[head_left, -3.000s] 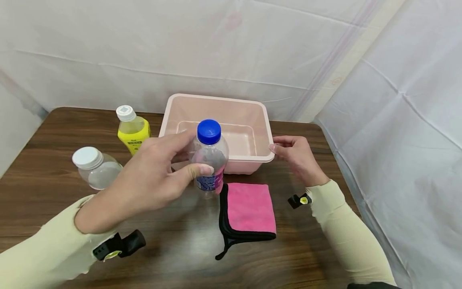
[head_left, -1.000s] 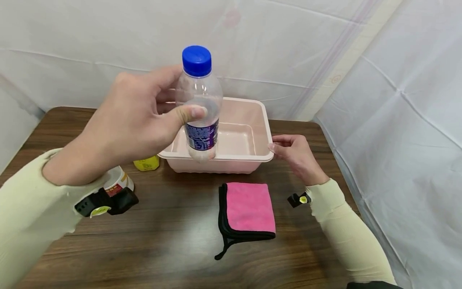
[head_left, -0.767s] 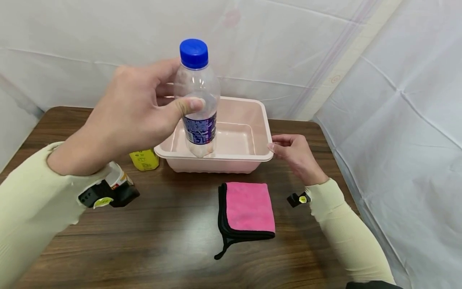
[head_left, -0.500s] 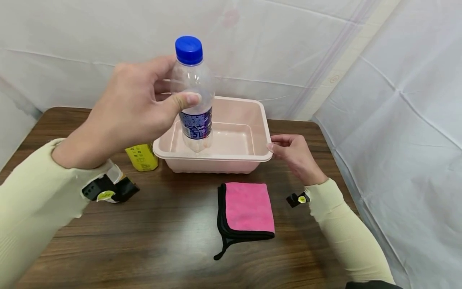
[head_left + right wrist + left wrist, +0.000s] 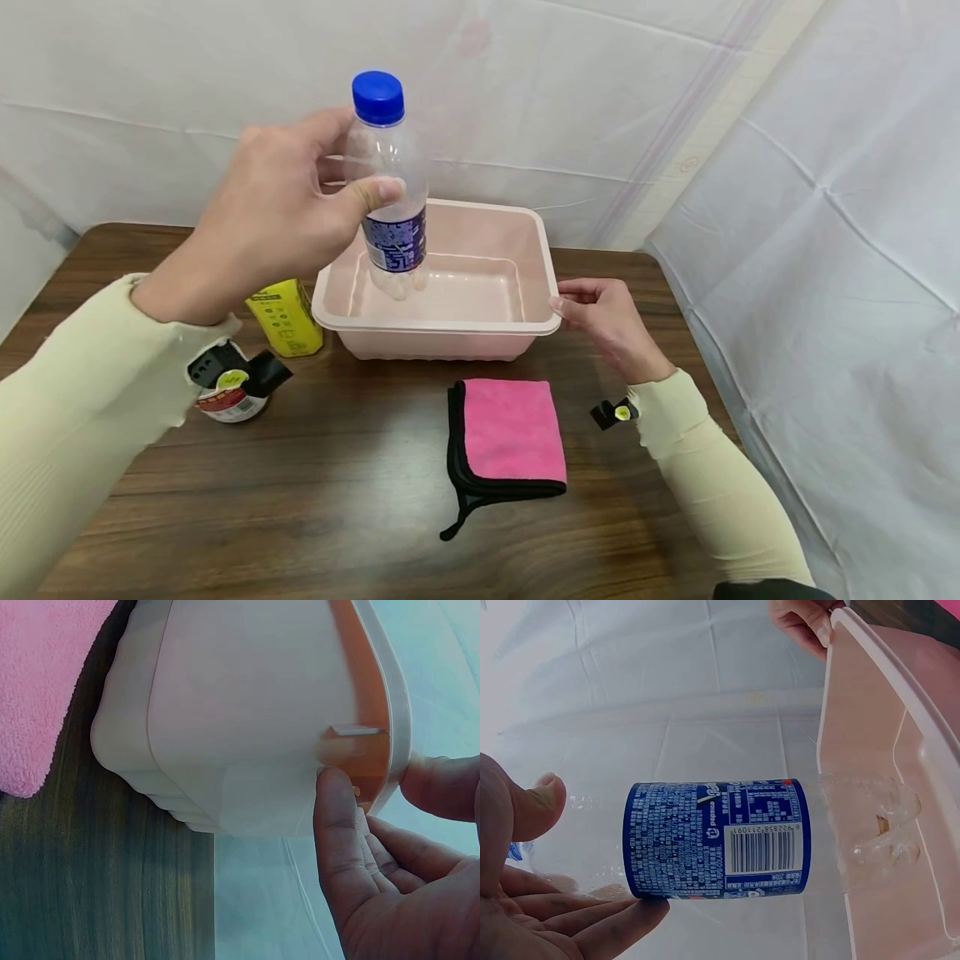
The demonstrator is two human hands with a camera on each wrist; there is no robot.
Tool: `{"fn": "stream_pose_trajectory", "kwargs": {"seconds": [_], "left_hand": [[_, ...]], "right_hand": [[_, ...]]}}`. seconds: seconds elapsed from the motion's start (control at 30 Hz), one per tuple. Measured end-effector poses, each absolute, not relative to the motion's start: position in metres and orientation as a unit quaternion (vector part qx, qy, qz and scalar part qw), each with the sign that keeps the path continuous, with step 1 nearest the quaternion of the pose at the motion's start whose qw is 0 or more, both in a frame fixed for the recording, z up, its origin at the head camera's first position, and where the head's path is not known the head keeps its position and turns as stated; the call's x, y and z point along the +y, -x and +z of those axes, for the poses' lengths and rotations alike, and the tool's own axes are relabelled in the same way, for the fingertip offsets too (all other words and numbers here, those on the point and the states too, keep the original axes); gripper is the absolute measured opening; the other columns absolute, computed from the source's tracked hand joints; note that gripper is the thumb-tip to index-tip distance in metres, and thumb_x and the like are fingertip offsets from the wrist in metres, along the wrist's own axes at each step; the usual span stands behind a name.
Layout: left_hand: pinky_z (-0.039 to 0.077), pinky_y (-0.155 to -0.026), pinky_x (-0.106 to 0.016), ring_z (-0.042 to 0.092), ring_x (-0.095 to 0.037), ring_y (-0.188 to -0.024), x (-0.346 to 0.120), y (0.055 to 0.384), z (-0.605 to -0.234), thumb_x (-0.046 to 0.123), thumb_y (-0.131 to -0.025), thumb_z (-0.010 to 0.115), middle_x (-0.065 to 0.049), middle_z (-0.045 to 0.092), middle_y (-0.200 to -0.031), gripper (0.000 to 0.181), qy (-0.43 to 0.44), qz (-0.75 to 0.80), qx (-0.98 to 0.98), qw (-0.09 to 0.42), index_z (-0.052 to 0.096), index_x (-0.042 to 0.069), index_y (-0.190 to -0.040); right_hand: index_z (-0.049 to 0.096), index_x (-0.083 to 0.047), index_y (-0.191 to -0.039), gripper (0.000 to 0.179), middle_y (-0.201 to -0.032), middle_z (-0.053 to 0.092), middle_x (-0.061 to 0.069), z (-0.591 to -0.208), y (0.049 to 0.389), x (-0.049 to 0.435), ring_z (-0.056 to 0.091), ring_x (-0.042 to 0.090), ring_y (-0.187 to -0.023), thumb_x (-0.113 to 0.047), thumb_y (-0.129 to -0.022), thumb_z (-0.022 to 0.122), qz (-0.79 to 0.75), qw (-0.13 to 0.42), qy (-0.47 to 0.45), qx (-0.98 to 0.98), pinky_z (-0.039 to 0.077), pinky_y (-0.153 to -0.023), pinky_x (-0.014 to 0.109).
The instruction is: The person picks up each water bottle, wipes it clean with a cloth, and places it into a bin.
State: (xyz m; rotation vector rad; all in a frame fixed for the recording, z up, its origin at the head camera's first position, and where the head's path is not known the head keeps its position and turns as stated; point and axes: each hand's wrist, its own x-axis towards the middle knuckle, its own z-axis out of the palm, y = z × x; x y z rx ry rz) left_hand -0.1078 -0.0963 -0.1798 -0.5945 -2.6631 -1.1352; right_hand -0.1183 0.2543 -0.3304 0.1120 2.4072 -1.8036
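Observation:
My left hand [image 5: 281, 196] grips a clear plastic bottle [image 5: 395, 242] with a blue cap and a blue label, thumb on the near side and fingers behind. The bottle stands nearly upright in the air, its base overlapping the left part of a pink plastic basin [image 5: 435, 327] in the head view. In the left wrist view the base of the bottle [image 5: 885, 825] reaches in front of the basin's wall. At the basin's right front corner my right hand [image 5: 611, 321] pinches the rim; in the right wrist view the thumb lies on the rim [image 5: 401, 712] and fingers sit under it.
A folded pink cloth [image 5: 513, 429] with black edging lies in front of the basin on the brown wooden table [image 5: 337, 500]. Left of the basin stands a yellow bottle [image 5: 288, 321], partly behind my left arm. A jar [image 5: 236, 406] with a red-and-white label shows below my wrist. White sheeting hangs behind.
From in front of the basin, my left hand has lifted the bottle, then carried it leftward and away over the basin. My right hand keeps its place at the rim.

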Motion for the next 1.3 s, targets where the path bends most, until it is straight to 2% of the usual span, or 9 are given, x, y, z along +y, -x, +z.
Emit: {"fn": "stream_pose_trajectory", "kwargs": {"seconds": [0.2, 0.43, 0.63, 0.77, 1.03, 1.3], "left_hand": [[0.056, -0.102, -0.056, 0.068, -0.040, -0.125, -0.094, 0.113, -0.181, 0.034, -0.099, 0.071, -0.017, 0.068, -0.138, 0.051, 0.184, -0.389, -0.899, 0.082, 0.059, 0.001, -0.137], [0.055, -0.104, -0.055, 0.065, -0.040, -0.130, -0.091, 0.121, -0.188, 0.033, -0.100, 0.070, -0.017, 0.064, -0.145, 0.056, 0.173, -0.404, -0.896, 0.062, 0.054, 0.005, -0.146], [0.054, -0.106, -0.055, 0.064, -0.041, -0.130, -0.087, 0.128, -0.193, 0.030, -0.099, 0.072, -0.018, 0.064, -0.143, 0.054, 0.160, -0.425, -0.890, 0.053, 0.055, 0.004, -0.144], [0.053, -0.108, -0.056, 0.062, -0.041, -0.133, -0.086, 0.132, -0.196, 0.031, -0.100, 0.071, -0.018, 0.061, -0.147, 0.060, 0.148, -0.425, -0.892, 0.043, 0.050, 0.006, -0.150], [0.052, -0.111, -0.053, 0.061, -0.035, -0.137, -0.088, 0.135, -0.201, 0.036, -0.102, 0.067, -0.015, 0.056, -0.153, 0.067, 0.123, -0.420, -0.898, 0.030, 0.041, 0.010, -0.158], [0.049, -0.115, -0.053, 0.058, -0.032, -0.140, -0.088, 0.141, -0.203, 0.038, -0.102, 0.066, -0.015, 0.053, -0.156, 0.073, 0.102, -0.413, -0.905, 0.023, 0.034, 0.011, -0.162]], "right_hand": [[0.064, 0.014, -0.129, 0.037, -0.086, 0.072, -0.008, -0.331, 0.119, 0.254, 0.068, 0.005, -0.076, -0.002, -0.096, 0.068, -0.605, 0.063, -0.037, 0.793, 0.061, -0.072, 0.021], [0.064, 0.014, -0.129, 0.037, -0.085, 0.072, -0.009, -0.331, 0.120, 0.254, 0.067, 0.005, -0.075, -0.003, -0.097, 0.069, -0.602, 0.061, -0.038, 0.796, 0.060, -0.072, 0.020], [0.064, 0.013, -0.129, 0.037, -0.086, 0.072, -0.007, -0.331, 0.120, 0.254, 0.067, 0.005, -0.076, -0.003, -0.097, 0.069, -0.601, 0.060, -0.037, 0.797, 0.061, -0.073, 0.021], [0.065, 0.013, -0.129, 0.036, -0.087, 0.072, -0.007, -0.331, 0.119, 0.253, 0.068, 0.005, -0.076, -0.003, -0.097, 0.069, -0.599, 0.059, -0.036, 0.798, 0.061, -0.073, 0.021], [0.064, 0.013, -0.130, 0.037, -0.092, 0.074, -0.001, -0.333, 0.120, 0.251, 0.070, 0.005, -0.079, -0.003, -0.097, 0.069, -0.607, 0.065, -0.034, 0.791, 0.063, -0.076, 0.023], [0.064, 0.013, -0.130, 0.037, -0.092, 0.073, -0.001, -0.332, 0.120, 0.249, 0.071, 0.006, -0.079, -0.002, -0.097, 0.069, -0.611, 0.064, -0.033, 0.788, 0.062, -0.075, 0.023]]}}
